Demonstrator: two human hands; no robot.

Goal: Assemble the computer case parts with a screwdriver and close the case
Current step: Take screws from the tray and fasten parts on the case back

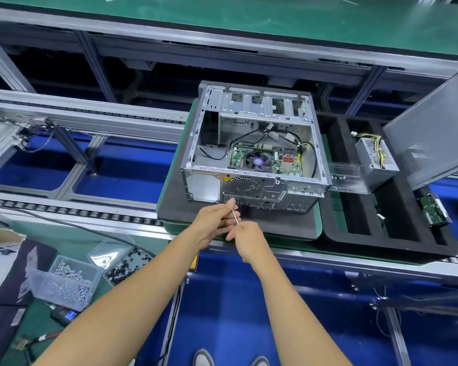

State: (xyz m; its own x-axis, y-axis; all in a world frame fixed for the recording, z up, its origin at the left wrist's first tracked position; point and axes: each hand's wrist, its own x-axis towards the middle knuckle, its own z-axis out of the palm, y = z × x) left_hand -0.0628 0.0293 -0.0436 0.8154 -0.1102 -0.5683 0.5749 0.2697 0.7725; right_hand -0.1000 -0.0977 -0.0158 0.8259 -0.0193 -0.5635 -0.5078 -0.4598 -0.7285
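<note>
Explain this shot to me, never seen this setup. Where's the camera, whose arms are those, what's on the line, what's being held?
There is no robot here. The one picture comes from a wide-angle camera worn on a person's head, looking forward and down, so the two bare arms are the wearer's own.

The left hand and right hand meet in front of an open computer case. Together they hold a thin metal shaft, probably the screwdriver; its handle is hidden in the right hand.

The case lies on a dark pad on a conveyor line, with its side open and the motherboard and its fan visible inside. To its right, a black foam tray carries a power supply with yellow wires, and a grey side panel leans there. At lower left, clear plastic boxes hold screws.
</note>
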